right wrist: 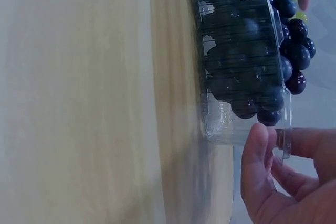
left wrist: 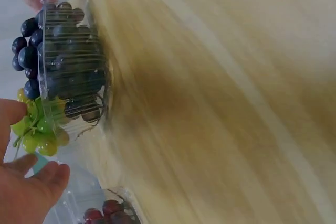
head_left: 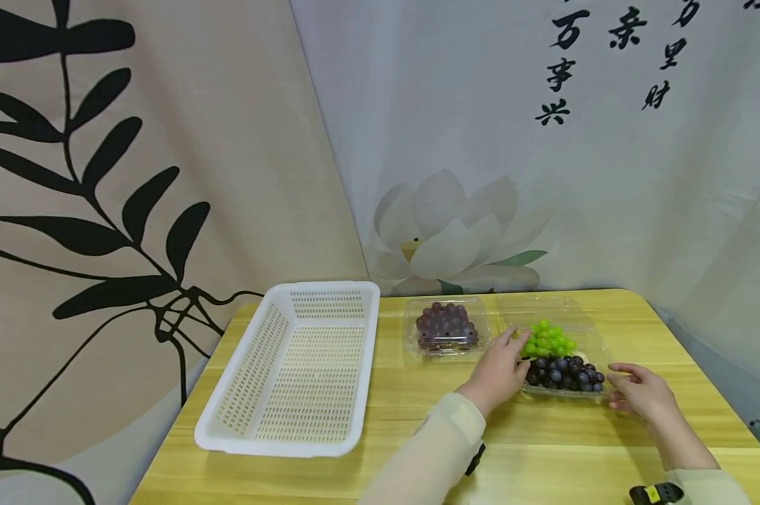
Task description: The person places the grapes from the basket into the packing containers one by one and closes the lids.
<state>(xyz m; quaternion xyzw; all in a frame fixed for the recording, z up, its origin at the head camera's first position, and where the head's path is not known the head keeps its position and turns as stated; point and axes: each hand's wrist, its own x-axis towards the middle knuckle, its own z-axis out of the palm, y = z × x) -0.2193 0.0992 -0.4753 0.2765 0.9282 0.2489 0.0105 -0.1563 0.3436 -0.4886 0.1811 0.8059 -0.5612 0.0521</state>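
A clear plastic clamshell box (head_left: 565,394) lies with its lid folded back on the right side of the table. Inside it, a bunch of dark grapes (head_left: 563,373) sits in front of a bunch of green grapes (head_left: 549,339). At the box's left end, my left hand (head_left: 495,372) has its thumb and fingers spread apart beside the green grapes, also seen in the left wrist view (left wrist: 31,182). My right hand (head_left: 646,394) pinches the box's right rim between thumb and fingers, clearest in the right wrist view.
A second clear box with reddish-purple grapes (head_left: 445,326) stands left of the open one, near the table's back edge. Further left is a white perforated plastic basket (head_left: 368,365). A printed curtain (head_left: 468,140) hangs behind the wooden table (head_left: 544,449).
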